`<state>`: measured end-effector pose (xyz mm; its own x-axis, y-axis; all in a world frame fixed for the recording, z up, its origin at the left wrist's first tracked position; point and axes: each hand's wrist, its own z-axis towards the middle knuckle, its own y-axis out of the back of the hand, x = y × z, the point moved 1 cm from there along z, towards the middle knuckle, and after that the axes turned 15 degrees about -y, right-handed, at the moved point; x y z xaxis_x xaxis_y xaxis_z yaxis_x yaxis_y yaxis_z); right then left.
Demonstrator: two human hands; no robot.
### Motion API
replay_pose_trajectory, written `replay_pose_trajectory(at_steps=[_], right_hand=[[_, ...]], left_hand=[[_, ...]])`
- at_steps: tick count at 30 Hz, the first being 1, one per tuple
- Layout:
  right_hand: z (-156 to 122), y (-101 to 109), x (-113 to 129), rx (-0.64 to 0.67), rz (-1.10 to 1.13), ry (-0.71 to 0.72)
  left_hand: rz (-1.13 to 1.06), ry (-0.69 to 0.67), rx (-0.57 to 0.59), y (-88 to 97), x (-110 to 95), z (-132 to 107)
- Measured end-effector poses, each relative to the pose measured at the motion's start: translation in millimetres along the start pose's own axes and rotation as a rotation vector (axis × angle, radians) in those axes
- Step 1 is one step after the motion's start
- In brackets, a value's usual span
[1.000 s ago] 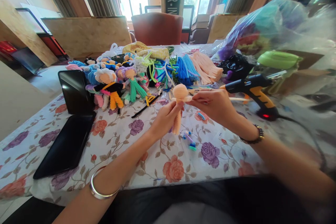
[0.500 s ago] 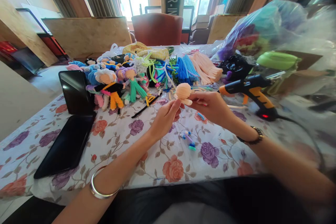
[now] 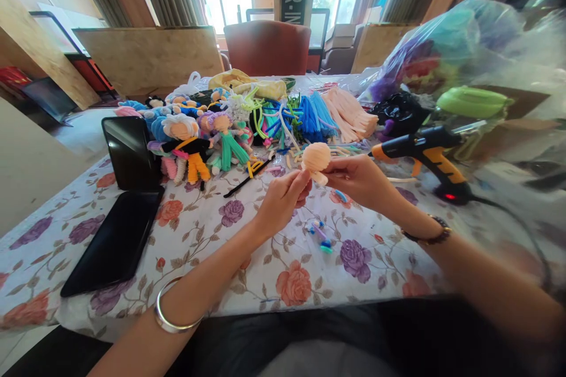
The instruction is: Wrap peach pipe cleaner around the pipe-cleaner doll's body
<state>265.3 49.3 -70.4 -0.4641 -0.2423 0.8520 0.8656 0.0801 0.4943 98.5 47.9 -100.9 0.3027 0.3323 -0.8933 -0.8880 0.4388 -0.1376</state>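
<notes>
A peach ball of wound pipe cleaner (image 3: 316, 156) is held up over the table between both hands, with a short loose end (image 3: 319, 178) sticking out below. My left hand (image 3: 283, 197) pinches its lower left side between thumb and fingers. From the right, my right hand (image 3: 351, 175) has its fingertips closed on the ball's edge. Beneath them on the cloth lies a small cluster of blue, purple and green bits (image 3: 322, 237). Behind the ball is a bundle of peach pipe cleaners (image 3: 351, 115), beside blue ones (image 3: 316, 116).
Pipe-cleaner dolls (image 3: 188, 147) crowd the back left. A black tablet or phone (image 3: 112, 241) lies before another propped upright (image 3: 130, 153). On the right stands an orange-black glue gun (image 3: 427, 150) with a red light and cord. Clear plastic bags (image 3: 464, 35) fill the back right. A flowered tablecloth (image 3: 190, 253) covers the table.
The peach ball has shifted slightly right and turned a little in the fingers, its loose end now pointing more downward. Both hands keep hold of it.
</notes>
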Motion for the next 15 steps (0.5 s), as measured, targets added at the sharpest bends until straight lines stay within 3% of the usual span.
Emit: replay_pose_trajectory(at_steps=[5, 8, 12, 15], right_hand=[[-3.0, -1.7, 6.6, -0.119, -0.048, 0.130], [-5.8, -2.3, 9.9, -0.231, -0.184, 0.190], [-11.4, -1.4, 13.7, -0.402, -0.452, 0.244], [-15.0, 2.1, 16.5, -0.437, -0.635, 0.225]], left_hand=[[0.055, -0.013, 0.028, 0.2, -0.9, -2.8], [0.166, -0.049, 0.050, 1.3, -1.4, -3.9], [0.514, -0.212, 0.092, 5.1, -5.6, -4.0], [0.770, -0.379, 0.149, 7.7, -9.9, -2.9]])
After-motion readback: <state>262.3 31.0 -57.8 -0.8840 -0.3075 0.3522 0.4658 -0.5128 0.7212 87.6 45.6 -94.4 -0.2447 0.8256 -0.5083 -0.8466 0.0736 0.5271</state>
